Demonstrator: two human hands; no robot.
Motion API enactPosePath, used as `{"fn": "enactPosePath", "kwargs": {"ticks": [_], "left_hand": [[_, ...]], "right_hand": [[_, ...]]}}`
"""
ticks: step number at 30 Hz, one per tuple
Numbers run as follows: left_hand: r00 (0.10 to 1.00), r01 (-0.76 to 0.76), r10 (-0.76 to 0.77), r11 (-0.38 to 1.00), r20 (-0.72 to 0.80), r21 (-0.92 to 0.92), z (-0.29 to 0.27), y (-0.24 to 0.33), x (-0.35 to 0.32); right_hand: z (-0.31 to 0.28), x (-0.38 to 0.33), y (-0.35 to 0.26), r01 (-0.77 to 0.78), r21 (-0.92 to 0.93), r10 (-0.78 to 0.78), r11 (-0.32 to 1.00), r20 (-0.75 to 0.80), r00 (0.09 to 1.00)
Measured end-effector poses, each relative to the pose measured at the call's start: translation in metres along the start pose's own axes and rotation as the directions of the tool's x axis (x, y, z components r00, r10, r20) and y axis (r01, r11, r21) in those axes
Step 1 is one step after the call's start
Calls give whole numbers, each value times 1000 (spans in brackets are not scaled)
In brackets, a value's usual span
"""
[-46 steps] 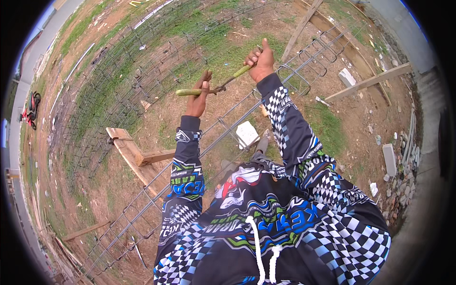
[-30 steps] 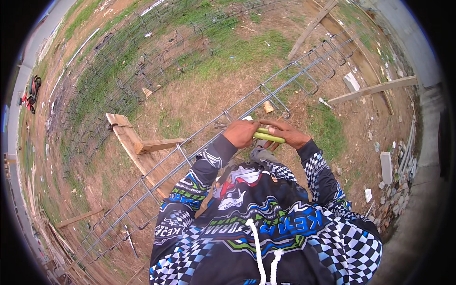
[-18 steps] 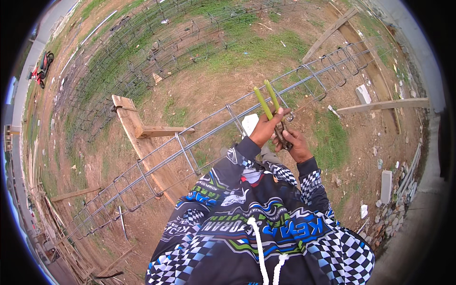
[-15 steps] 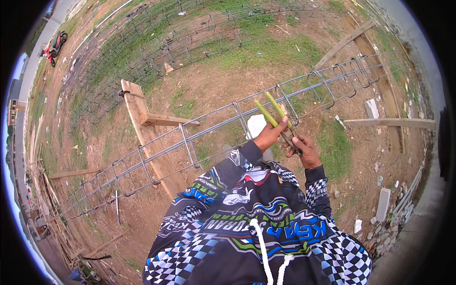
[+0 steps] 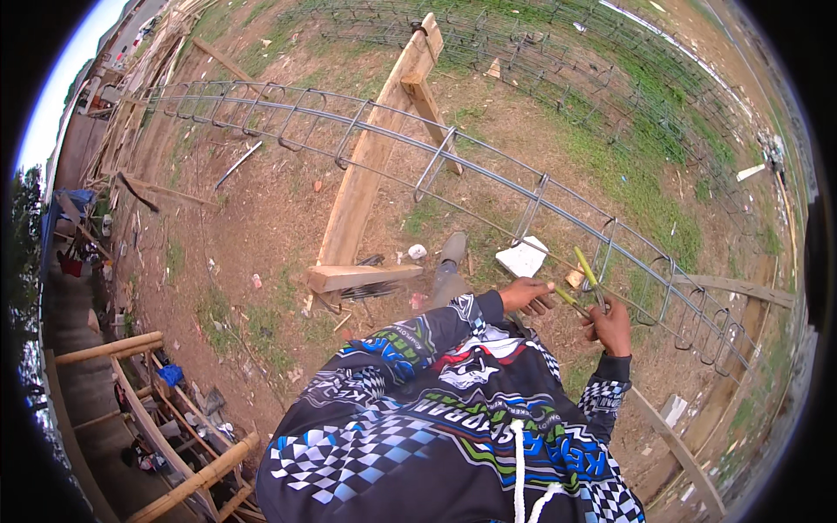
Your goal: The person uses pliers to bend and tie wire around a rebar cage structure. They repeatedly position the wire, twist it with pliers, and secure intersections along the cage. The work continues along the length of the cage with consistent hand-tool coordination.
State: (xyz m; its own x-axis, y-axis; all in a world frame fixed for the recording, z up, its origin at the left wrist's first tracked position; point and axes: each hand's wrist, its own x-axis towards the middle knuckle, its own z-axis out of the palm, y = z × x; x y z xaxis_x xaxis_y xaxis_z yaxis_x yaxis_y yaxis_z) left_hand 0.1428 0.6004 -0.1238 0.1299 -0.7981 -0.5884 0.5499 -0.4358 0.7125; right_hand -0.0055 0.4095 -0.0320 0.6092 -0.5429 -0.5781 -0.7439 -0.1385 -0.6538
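Note:
Pincers with yellow-green handles (image 5: 583,265) are in my right hand (image 5: 608,326), which is closed around their dark metal end. Their two handles point away from me, spread apart. My left hand (image 5: 525,297) is just left of the pincers, fingers loosely stretched out. Its fingertips reach the end of the nearer handle; whether they touch it I cannot tell. Just beyond my hands runs a long rebar cage (image 5: 493,166), made of steel bars with square stirrups (image 5: 436,163). It slants from the far left to the near right.
An upright plank (image 5: 370,166) with a short brace stands by the cage. A white block (image 5: 521,258) and a small wood piece (image 5: 575,277) lie beneath it. More rebar cages (image 5: 602,78) lie on the grass beyond. A bamboo frame (image 5: 200,475) stands at lower left.
My view has swung to the left. My left hand has come off the pincers' handles and sits beside them. The handles are spread wider, with the right hand still holding the metal end.

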Motion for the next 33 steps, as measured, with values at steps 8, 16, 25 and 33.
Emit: {"fn": "enactPosePath", "kwargs": {"ticks": [8, 16, 25, 33], "left_hand": [[636, -373, 106, 910, -765, -184, -40, -95, -130], [-524, -123, 99, 974, -846, 191, -82, -138, -276], [-37, -283, 274, 920, -961, 273, -144, -175, -323], [557, -537, 358, 843, -749, 4, -186, -218, -410]], "right_hand": [[1, 49, -42, 215, -574, -226, 790, 52, 973], [11, 60, -34, 344, -686, -440, 640, 40, 897], [147, -40, -131, 625, -433, -566, 650, 273, 778], [417, -196, -208, 865, -108, -469, 490, 804, 366]]}}
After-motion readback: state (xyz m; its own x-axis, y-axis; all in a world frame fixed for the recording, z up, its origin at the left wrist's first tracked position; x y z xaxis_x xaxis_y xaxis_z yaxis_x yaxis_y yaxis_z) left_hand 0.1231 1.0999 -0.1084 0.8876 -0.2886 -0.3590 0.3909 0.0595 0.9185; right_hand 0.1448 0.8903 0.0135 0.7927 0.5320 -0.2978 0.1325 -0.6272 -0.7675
